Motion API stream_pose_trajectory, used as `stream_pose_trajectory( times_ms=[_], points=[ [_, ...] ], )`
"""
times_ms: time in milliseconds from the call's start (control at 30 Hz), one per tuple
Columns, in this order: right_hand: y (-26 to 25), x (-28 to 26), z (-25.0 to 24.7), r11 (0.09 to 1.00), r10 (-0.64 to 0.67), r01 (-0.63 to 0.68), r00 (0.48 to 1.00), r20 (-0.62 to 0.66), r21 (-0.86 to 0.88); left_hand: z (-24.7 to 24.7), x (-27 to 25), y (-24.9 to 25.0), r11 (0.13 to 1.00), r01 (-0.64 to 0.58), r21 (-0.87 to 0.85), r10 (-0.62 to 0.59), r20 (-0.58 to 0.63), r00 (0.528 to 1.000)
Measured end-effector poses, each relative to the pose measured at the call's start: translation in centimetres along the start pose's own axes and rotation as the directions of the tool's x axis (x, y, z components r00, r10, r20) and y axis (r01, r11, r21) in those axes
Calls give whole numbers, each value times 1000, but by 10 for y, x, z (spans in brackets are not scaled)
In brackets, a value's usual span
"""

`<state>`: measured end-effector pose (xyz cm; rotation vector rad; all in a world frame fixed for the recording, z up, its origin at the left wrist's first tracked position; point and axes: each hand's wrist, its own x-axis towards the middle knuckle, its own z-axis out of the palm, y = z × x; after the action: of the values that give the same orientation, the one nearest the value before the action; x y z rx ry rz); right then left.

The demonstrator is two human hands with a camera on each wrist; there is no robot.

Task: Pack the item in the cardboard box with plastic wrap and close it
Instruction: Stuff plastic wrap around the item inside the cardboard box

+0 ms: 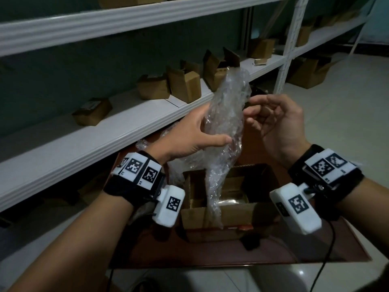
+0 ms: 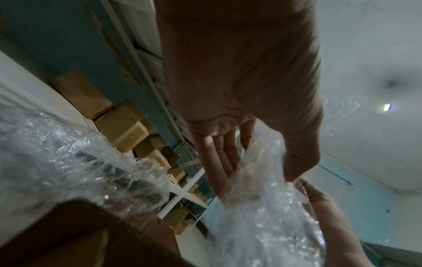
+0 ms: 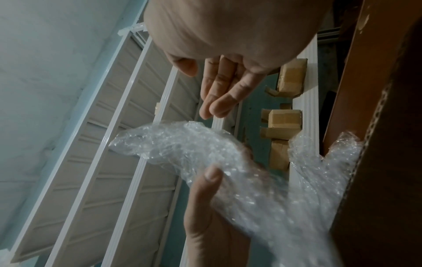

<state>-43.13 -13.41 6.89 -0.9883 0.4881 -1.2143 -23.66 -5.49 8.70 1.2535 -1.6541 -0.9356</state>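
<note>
My left hand (image 1: pixel 187 133) grips the plastic wrap (image 1: pixel 227 123) above the open cardboard box (image 1: pixel 223 199) — right hand (image 1: pixel 275 123) beside it, loosely curled, empty. Something already sits inside, I judge — padding and closing remain.

In front of you the reddish-brown desk (image 1: pixel 347 245) carries the open cardboard box (image 1: pixel 219 216), flaps up. Behind it, the white shelf (image 1: pixel 88 144) holds small cardboard boxes (image 1: pixel 185 85), some open, one closed box (image 1: pixel 92 111) lying apart to the left.
</note>
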Motion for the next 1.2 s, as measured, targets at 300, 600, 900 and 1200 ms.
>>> stream_pose_trajectory(
  times_ms=[300, 600, 900, 1200],
  points=[
    [-2, 5, -2, 993, -115, 116, 993, 17, -37, -7, 0, 3, 999, 36, -15, -34, 75, 997],
    [6, -18, 4, 919, 188, 38, 833, 521, -392, -25, -5, -6, 983, -38, 181, 27, 63, 998],
    [16, -24, 3, 556, 411, 318, 698, 586, -768, -23, -9, -7, 996, 57, 71, -62, 75, 995],
    [24, -30, -1, 46, 649, 387, 689, 322, -921, -11, -9, -14, 887, 92, 453, -267, 339, 902]
  ],
)
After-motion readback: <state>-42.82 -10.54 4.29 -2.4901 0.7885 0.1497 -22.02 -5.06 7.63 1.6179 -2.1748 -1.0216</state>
